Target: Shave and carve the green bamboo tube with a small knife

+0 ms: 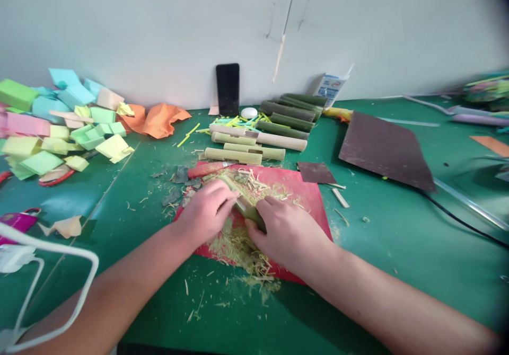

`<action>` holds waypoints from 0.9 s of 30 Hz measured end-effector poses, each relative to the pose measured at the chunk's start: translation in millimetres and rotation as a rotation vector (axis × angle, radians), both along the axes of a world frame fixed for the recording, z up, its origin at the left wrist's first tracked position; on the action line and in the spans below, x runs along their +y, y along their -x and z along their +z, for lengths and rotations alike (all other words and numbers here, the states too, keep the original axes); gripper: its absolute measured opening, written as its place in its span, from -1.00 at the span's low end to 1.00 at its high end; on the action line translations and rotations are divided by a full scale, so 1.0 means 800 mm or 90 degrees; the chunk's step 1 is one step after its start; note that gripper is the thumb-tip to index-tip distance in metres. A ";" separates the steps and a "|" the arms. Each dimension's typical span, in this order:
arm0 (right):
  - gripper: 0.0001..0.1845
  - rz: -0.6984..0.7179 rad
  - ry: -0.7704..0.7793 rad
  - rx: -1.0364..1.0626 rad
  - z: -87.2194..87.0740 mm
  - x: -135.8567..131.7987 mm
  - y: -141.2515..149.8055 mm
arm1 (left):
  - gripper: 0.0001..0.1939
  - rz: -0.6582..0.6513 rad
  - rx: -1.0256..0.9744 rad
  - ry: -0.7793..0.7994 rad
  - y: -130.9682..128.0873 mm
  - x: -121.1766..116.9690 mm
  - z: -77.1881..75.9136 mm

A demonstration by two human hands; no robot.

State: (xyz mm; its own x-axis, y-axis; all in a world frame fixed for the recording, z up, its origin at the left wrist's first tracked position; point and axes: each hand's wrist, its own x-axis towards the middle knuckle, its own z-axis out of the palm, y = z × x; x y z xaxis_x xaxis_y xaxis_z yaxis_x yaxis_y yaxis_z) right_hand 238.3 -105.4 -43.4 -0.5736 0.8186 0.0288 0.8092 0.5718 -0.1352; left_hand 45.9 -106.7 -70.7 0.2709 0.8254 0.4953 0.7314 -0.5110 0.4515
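A green bamboo tube (254,214) with a pale cut-out in its side lies slantwise between my hands, low over a red sheet (314,198). My right hand (280,228) wraps round its near end. Fingers closed, my left hand (210,205) grips it at the far end, the thumb close to the cut-out. I cannot make out whether a small tool is also under the left fingers. Shavings and bamboo dust (242,249) cover much of the sheet. Just beyond my left hand lies a red-handled tool (207,169).
Cut bamboo tubes (234,156) and green bamboo pieces (292,122) lie behind the sheet. A phone (228,89) leans on the wall. Folded coloured papers (75,116) pile up at left, near a white cable (93,262). Dark brown sheets (382,151) lie at right.
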 end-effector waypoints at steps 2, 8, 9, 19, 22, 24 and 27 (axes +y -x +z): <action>-0.78 0.001 0.000 0.002 0.000 0.000 0.000 | -0.88 0.002 0.005 -0.003 0.001 0.000 0.000; -0.76 -0.001 0.003 0.007 -0.004 0.002 -0.001 | -0.88 -0.037 0.009 -0.022 -0.003 -0.004 0.000; -0.75 -0.004 0.007 0.007 -0.004 0.003 -0.001 | -0.88 -0.041 0.006 -0.023 -0.002 -0.003 -0.001; -0.76 -0.024 0.025 -0.002 -0.002 0.003 0.000 | -0.88 0.027 -0.017 -0.037 0.006 0.008 -0.006; -0.79 -0.019 0.011 0.003 -0.002 0.001 0.001 | -0.88 0.014 -0.012 -0.028 0.004 0.006 -0.004; -0.79 -0.015 0.005 0.001 -0.003 0.001 0.002 | -0.88 0.043 -0.016 -0.051 0.004 0.006 -0.003; -0.79 -0.011 0.005 -0.008 -0.003 0.001 0.002 | -0.88 0.013 -0.005 -0.025 0.004 0.006 -0.004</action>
